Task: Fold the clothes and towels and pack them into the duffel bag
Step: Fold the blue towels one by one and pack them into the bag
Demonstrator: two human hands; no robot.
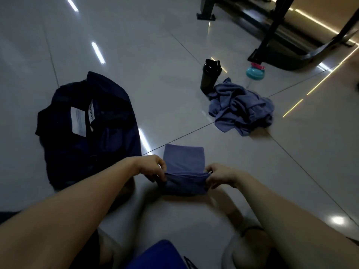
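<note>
Pinching the near fold of a blue towel (183,160) at its two corners, with left hand (153,167) and right hand (219,174), with the far half flat on the glossy tiled floor (213,206). Looks soft, light and limp: likely to sag between the grips, so best held by the corners and laid down flat. Just left, slumped beside the towel, a dark duffel bag (87,136) with a white label. Farther right, a crumpled heap of blue cloth (240,107) not yet folded, just beside a black shaker bottle (209,76) and near a teal bottle (254,72). Beyond, black equipment frames (272,35) in a dim room.
</note>
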